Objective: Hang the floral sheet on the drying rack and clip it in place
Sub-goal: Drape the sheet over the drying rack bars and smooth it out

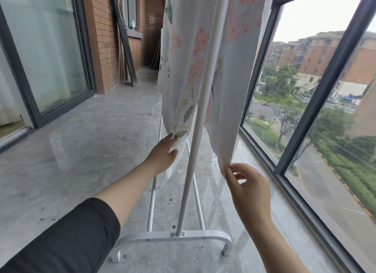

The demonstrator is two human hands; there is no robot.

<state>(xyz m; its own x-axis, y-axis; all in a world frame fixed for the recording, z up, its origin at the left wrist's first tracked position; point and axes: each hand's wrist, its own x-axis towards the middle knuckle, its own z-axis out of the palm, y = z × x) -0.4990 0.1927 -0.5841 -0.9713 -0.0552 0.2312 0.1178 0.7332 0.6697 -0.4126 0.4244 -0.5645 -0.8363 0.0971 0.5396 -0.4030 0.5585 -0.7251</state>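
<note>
The floral sheet (189, 69) hung draped over the white drying rack (195, 142), one fall of cloth on either side of the rack's upright pole and both ends clear of the grey tiled floor (85, 142). The left hand (162, 155) held the lower edge of the left fall, its fingers (169, 138) and thumb closed round a fold of the fabric. The right hand (251, 189), nearer the window (305, 114), pinched the bottom corner of the right fall between thumb and forefinger, the other fingers loosely curled.
</note>
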